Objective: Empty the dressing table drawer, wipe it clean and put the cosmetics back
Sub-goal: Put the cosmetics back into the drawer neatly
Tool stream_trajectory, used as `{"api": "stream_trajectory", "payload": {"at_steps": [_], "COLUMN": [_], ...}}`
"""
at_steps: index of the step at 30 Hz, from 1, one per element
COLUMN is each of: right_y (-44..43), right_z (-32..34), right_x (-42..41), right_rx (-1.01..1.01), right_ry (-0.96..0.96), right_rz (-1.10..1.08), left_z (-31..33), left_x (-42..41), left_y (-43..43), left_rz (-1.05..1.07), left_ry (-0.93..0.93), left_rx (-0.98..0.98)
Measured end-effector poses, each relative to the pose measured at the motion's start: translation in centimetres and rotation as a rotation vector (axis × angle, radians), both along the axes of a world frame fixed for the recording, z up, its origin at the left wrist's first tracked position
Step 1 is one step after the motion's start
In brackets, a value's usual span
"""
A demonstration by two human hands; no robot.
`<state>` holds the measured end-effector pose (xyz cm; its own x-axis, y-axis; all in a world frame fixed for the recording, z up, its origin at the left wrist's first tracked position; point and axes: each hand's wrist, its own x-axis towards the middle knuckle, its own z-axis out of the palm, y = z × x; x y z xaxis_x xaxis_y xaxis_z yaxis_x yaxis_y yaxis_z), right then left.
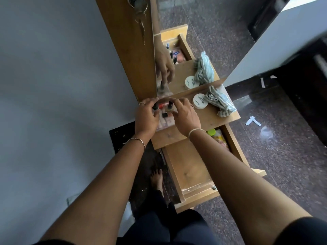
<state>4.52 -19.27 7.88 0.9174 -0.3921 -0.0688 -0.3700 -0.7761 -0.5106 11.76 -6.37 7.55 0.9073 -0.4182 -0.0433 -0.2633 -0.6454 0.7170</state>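
Both hands, left hand [146,115] and right hand [185,114], curl around a clear box [165,121] of small cosmetic bottles standing on the tabletop [212,119] against the mirror [194,50]. At 3 o'clock sit a white jar [200,101] and a striped cloth [221,101]. At 6 o'clock the drawer [187,170] stands open, with a green-lidded container [211,132] in its far right corner.

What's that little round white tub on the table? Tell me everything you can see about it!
The white tub is round and low, plastic by its look, closed, with black print on top that includes NAIL POLISH. It sits flat on the wooden table top, close to the mirror, which reflects it. A crumpled striped cloth lies right beside it, seemingly touching.
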Motion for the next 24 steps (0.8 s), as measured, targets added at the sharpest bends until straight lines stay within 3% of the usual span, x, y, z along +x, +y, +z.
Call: {"api": "stream_trajectory", "payload": {"at_steps": [11,19,24], "right_y": [-0.2,-0.5,-0.9], "right_z": [-0.7,-0.3,0.1], "right_x": [1.0,-2.2,-5.2], "right_rx": [0.024,0.251,0.286], "right_ry": [-0.039,-0.1,-0.166], "right_rz": [-0.053,-0.328,-0.421], "left_z": [-1.5,-0.9,0.0], "left_x": [1.9,0.8,-1.8], "left_y": [-0.2,1.3,1.9], "left_rz": [0.022,0.133,0.183], "left_ry": [0.065,0.069,0.021], "left_rx": [0.035,-0.059,-0.097]}}
